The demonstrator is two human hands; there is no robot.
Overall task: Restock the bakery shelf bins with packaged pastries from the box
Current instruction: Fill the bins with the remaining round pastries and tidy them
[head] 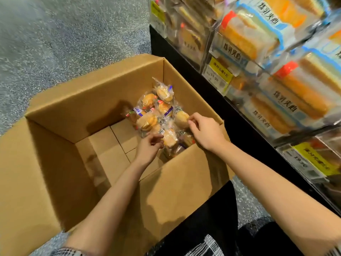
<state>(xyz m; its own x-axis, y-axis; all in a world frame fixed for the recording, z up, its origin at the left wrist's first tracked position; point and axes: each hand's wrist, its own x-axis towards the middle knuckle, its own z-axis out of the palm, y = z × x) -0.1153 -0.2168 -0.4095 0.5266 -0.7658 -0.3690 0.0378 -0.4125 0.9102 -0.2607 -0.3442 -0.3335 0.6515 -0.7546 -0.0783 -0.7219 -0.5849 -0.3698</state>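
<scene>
Both hands, left hand [150,145] and right hand [204,131], pinch clear-wrapped golden pastries [156,115] inside the brown cardboard box [77,100]; gather several by their wrappers, avoid crushing.

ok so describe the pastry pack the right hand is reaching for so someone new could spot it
Start at the open cardboard box on the floor beside the shelf and find the heap of clear-wrapped pastries in its far right corner. The pack lies on the heap's right edge by the box wall, under the right hand fingertips: one pale golden bun, no purple label showing, unlike its neighbours.
</scene>
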